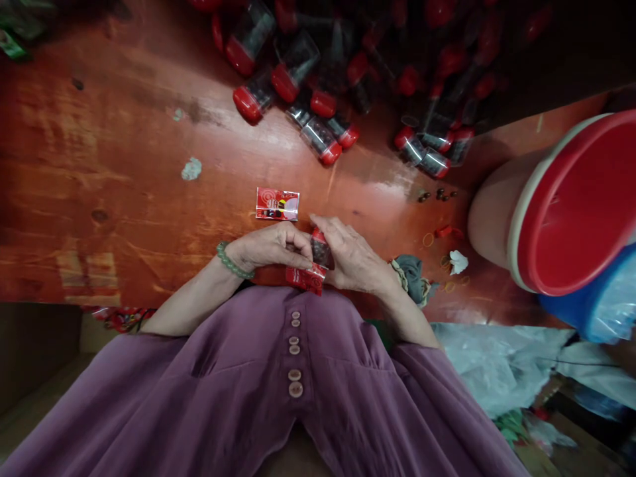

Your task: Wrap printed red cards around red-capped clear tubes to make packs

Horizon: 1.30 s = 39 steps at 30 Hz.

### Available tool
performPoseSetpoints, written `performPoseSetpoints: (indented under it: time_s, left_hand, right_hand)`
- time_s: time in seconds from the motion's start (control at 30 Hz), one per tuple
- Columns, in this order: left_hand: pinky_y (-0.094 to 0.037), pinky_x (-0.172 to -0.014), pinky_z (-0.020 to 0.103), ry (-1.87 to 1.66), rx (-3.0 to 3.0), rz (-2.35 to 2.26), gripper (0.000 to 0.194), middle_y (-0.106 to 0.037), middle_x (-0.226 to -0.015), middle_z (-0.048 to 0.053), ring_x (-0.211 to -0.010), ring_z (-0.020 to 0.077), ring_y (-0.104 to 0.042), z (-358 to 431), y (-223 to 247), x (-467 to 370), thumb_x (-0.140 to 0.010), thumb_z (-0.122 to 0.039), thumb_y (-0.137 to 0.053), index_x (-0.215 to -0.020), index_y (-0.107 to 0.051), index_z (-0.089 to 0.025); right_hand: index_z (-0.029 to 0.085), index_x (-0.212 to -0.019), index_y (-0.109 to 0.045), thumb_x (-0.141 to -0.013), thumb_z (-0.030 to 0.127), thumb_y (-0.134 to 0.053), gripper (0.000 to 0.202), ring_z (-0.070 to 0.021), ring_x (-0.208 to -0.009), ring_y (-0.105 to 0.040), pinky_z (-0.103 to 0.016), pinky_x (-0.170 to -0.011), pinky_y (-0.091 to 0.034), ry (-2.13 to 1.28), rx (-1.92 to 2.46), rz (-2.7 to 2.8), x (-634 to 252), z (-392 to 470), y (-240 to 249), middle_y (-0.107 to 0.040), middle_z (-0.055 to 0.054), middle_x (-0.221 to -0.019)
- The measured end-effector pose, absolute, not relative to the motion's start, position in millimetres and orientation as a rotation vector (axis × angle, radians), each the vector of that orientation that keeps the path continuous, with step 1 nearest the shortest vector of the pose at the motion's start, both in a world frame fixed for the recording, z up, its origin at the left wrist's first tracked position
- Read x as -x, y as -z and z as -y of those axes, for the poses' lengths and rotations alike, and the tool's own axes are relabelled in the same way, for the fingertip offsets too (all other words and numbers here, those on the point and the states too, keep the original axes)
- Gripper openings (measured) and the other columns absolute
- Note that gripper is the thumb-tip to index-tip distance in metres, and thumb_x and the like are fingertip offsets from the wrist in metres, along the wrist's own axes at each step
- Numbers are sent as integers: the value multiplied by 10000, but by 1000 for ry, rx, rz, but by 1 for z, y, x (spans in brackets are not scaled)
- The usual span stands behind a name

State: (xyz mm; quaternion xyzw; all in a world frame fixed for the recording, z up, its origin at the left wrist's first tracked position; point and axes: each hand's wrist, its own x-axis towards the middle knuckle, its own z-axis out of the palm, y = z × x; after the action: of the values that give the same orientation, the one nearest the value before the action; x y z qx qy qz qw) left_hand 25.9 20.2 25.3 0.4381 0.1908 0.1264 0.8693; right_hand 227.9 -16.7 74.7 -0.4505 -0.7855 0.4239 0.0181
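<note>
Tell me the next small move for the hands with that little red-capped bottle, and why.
Probably press the red label flat around the small bottle: the left hand and right hand both pinch the bottle at the table edge, and the label hangs loose below it, while another label lies flat beyond.

Two hands, one red label

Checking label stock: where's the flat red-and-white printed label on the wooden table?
Head view, centre: the flat red-and-white printed label lies alone on the wooden table, just beyond the left hand, short of the red-capped jar pile.
</note>
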Motion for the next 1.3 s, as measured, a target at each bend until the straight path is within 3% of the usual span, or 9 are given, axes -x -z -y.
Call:
performPoseSetpoints:
  time_s: [0.13, 0.23, 0.47, 0.7, 0.8, 0.93, 1.13, 1.23, 1.3]
  left_hand:
    - [-519, -664, 263, -298, -922, -480, 244, -689, -696, 46, -649, 137, -621, -16, -20, -30, -704, -397, -805, -658, -752, -164]
    - [-511, -671, 257, -331, -929, -527, 176, -681, -710, 30, -660, 125, -607, -12, -20, -34, -720, -330, -780, -664, -747, -167]
    - [-517, -771, 314, -401, -912, -619, 105, -666, -756, 34, -755, 154, -613, -1, -24, -44, -730, -247, -728, -661, -737, -169]
    - [-482, -760, 295, -452, -946, -664, 103, -663, -772, 31, -733, 129, -592, 1, -22, -46, -733, -137, -677, -642, -723, -153]
    - [-469, -735, 287, -452, -957, -678, 109, -659, -758, 22, -714, 126, -583, 0, -21, -47, -725, -124, -667, -634, -719, -151]
    - [-461, -709, 270, -440, -957, -686, 108, -650, -734, 6, -699, 119, -574, 1, -20, -47, -711, -123, -660, -620, -711, -153]
    - [-453, -692, 255, -398, -964, -758, 88, -636, -678, -8, -660, 105, -552, 3, -18, -45, -699, -167, -670, -620, -703, -147]
    - [-458, -703, 271, -438, -977, -750, 95, -638, -676, -3, -659, 110, -557, 3, -16, -44, -708, -204, -676, -636, -713, -154]
    - [-468, -719, 282, -488, -979, -726, 123, -652, -733, 11, -681, 114, -570, 4, -18, -43, -724, -245, -690, -641, -714, -157]
  right_hand:
    - [81, -1489, -293, -767, 255, -626, 814, -395, -1201, -471, -598, -962, -418, -983, 1713, 2586, -211, 27, -80, -478, -254, -1390]
    - [79, -1472, -340, -841, 247, -542, 683, -396, -1167, -479, -578, -933, -414, -849, 1884, 2574, -203, 31, -79, -498, -253, -1369]
    - [47, -1458, -369, -834, 171, -496, 649, -367, -1160, -485, -560, -977, -399, -842, 1938, 2479, -200, 35, -73, -516, -242, -1313]
    - [98, -1388, -456, -882, 142, -421, 509, -317, -1174, -530, -557, -1042, -407, -850, 1813, 2430, -211, 31, -57, -588, -203, -1257]
    - [129, -1342, -483, -874, 150, -447, 471, -296, -1180, -553, -564, -1135, -354, -821, 1724, 2419, -214, 31, -48, -608, -172, -1238]
    - [162, -1320, -472, -853, 149, -484, 467, -278, -1152, -583, -604, -1212, -255, -804, 1654, 2390, -215, 36, -40, -614, -132, -1197]
    - [152, -1314, -474, -889, 188, -493, 427, -261, -1133, -596, -618, -1226, -239, -767, 1570, 2393, -212, 37, -34, -616, -121, -1150]
    - [160, -1403, -413, -929, 207, -470, 480, -266, -1252, -537, -603, -1234, -219, -838, 1518, 2394, -215, 34, -38, -583, -145, -1262]
    - [176, -1494, -303, -927, 285, -527, 619, -291, -1392, -417, -593, -1229, -229, -943, 1493, 2329, -223, 32, -42, -475, -178, -1430]
